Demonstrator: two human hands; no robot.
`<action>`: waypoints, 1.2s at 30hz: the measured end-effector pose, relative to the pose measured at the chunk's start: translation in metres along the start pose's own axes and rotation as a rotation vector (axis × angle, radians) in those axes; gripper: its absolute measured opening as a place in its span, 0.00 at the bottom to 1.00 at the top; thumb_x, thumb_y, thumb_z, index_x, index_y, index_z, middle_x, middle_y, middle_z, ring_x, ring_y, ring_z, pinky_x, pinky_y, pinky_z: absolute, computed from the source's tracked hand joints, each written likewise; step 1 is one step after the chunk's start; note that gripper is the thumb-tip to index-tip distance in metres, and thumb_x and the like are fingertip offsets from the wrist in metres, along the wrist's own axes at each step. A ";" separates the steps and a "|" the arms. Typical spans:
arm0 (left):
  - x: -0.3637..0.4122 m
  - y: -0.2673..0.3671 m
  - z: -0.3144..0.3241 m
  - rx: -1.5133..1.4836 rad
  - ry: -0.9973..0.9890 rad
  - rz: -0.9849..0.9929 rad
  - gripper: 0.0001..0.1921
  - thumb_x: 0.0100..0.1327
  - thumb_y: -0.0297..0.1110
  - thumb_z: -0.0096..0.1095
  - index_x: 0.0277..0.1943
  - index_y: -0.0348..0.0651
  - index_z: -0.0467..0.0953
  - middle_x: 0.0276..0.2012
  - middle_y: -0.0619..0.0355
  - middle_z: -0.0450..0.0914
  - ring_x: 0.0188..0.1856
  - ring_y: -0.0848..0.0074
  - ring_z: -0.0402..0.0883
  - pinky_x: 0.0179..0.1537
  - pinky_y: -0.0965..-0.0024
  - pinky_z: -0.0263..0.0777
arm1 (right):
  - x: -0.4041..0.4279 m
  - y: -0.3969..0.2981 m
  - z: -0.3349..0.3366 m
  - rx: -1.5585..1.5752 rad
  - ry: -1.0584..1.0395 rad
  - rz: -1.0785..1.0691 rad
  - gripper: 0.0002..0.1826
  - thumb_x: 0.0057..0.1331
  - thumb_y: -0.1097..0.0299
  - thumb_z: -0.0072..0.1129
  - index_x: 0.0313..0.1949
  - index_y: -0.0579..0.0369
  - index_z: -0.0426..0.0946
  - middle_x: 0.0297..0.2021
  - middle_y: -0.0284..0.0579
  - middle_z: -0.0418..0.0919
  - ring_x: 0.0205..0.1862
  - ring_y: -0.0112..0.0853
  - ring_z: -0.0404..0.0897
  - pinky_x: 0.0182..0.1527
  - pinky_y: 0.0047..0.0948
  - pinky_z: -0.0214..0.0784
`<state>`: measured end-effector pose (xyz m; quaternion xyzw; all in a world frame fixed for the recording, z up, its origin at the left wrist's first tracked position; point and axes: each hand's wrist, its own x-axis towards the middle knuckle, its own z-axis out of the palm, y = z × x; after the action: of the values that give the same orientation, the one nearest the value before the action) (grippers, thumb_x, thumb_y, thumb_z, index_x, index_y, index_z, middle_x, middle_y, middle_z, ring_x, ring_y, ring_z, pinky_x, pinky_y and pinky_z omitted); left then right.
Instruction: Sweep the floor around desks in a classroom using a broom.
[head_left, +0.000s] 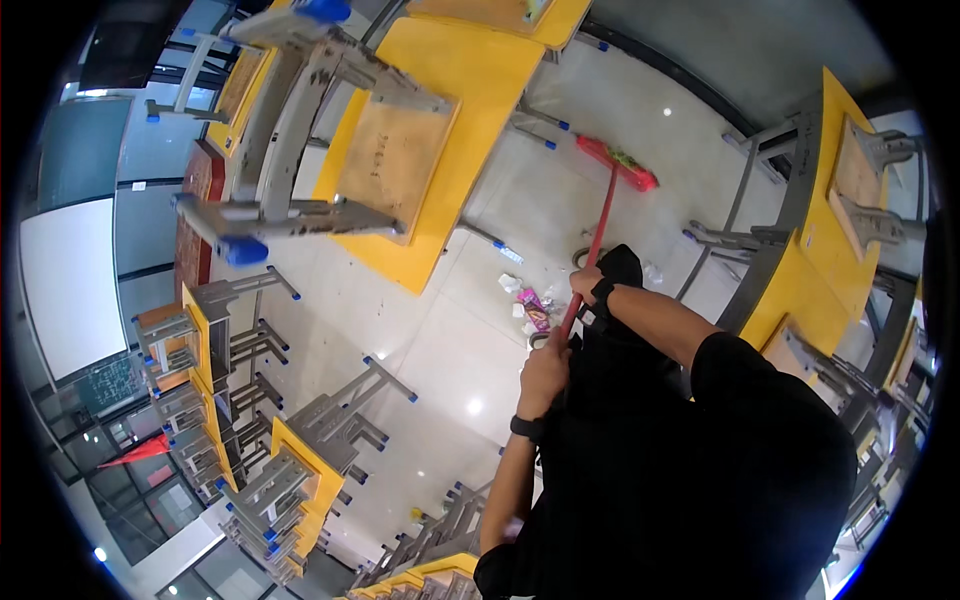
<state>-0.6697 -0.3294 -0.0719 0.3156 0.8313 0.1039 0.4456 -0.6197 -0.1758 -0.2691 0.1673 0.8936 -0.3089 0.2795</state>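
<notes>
My left hand (544, 371) grips the lower-pictured end of a red broom handle (602, 214). Farther along the same handle, my right hand (589, 285) is closed around it. The broom head (619, 162), red with a yellow-green patch, rests on the pale tiled floor beyond my feet. Beside the handle lie a pink and purple snack wrapper (532, 309) and crumpled white paper (510, 283). A bit of clear plastic (652, 272) lies across the handle from them. My shoes are partly hidden by my black trousers and arms.
A yellow-topped desk (480, 172) carries an upturned chair (292, 135) with blue foot caps. More yellow desks (780, 292) with upturned chairs stand at right, and rows of desks (307, 472) at lower left. Desk legs (375, 382) reach over the floor. A dark wall (735, 52) rises beyond the broom.
</notes>
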 end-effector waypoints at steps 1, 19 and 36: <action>-0.010 -0.011 0.000 -0.002 -0.005 -0.006 0.18 0.57 0.36 0.52 0.51 0.46 0.65 0.32 0.39 0.76 0.35 0.45 0.75 0.35 0.51 0.69 | -0.001 -0.010 0.011 0.003 -0.008 -0.002 0.06 0.36 0.74 0.61 0.19 0.49 0.77 0.20 0.45 0.77 0.27 0.42 0.78 0.29 0.36 0.70; -0.239 -0.127 -0.041 -0.019 0.194 -0.215 0.21 0.47 0.29 0.61 0.48 0.44 0.72 0.32 0.44 0.76 0.35 0.51 0.75 0.36 0.57 0.69 | -0.053 -0.198 0.135 0.176 0.087 -0.427 0.06 0.41 0.74 0.57 0.23 0.59 0.74 0.20 0.52 0.74 0.26 0.41 0.76 0.27 0.35 0.67; -0.102 -0.040 0.051 0.414 0.022 0.297 0.15 0.55 0.31 0.50 0.47 0.52 0.69 0.23 0.45 0.76 0.27 0.53 0.78 0.27 0.54 0.71 | -0.129 -0.039 0.123 0.584 0.098 0.064 0.07 0.40 0.71 0.57 0.23 0.55 0.77 0.21 0.51 0.75 0.27 0.42 0.77 0.28 0.38 0.66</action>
<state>-0.6048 -0.4288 -0.0510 0.5174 0.7843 -0.0008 0.3422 -0.4871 -0.3010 -0.2538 0.2832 0.7736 -0.5356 0.1858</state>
